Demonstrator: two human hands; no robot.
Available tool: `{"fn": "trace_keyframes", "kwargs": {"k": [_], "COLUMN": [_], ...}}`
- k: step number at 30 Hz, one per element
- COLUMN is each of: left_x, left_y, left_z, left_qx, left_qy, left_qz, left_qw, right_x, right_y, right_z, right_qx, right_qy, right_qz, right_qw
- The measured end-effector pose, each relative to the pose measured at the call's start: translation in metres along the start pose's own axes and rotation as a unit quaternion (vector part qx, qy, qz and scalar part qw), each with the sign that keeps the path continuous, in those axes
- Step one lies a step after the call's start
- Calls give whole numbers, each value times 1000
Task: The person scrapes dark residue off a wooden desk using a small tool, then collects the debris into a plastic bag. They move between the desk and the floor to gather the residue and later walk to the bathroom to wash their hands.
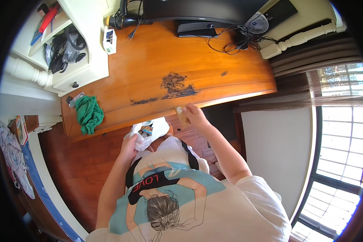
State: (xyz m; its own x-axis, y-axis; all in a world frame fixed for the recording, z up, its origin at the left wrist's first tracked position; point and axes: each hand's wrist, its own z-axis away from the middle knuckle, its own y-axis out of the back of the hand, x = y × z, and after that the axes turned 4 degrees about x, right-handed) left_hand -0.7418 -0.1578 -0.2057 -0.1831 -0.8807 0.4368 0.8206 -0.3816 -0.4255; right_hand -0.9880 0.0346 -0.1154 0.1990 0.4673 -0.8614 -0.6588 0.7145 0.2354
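My left hand point(129, 146) grips the side of a white plastic bag point(143, 139), which hangs below the desk's front edge with some colourful wrapping inside. In my right hand point(195, 115) is a small brownish, flat piece point(182, 117), perhaps packaging; it is pinched between the fingers just off the front edge of the wooden desk point(139, 63). Dark, rough marks point(175, 84) spread over the desktop near that edge. To the left lies a crumpled green cloth point(89, 115), beside a small clear plastic wrapper point(76, 99).
A monitor point(199, 10) stands at the back, with tangled black cables point(233, 39) and a small fan point(258, 24) to its right. A small white box point(109, 41) stands by the white shelf unit point(93, 60) at left. Beneath is a wooden floor point(75, 163).
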Motion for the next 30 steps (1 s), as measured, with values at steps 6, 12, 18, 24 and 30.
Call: {"fn": "trace_keyframes", "kwargs": {"k": [6,12,18,24,30], "left_x": [8,5,4,-11,-12], "left_y": [-14,-12,-31,0,-27], "left_z": [5,3,16,8,32], "left_qx": [32,55,145,256,333], "left_qy": [21,18,-4,-153,-163], "left_qz": [-16,-33,-61,-238,-279], "left_qw": [999,998,988,924,886], "right_x": [20,16,16,2,6], "right_y": [66,94,100,102,103], "right_z": [-18,-28,-47,-73,-90], "right_qx": [127,120,101,96,98], "right_qy": [19,25,71,84,86], "right_qz": [44,78,129,150,143], "right_qw": [991,989,984,980,981]}}
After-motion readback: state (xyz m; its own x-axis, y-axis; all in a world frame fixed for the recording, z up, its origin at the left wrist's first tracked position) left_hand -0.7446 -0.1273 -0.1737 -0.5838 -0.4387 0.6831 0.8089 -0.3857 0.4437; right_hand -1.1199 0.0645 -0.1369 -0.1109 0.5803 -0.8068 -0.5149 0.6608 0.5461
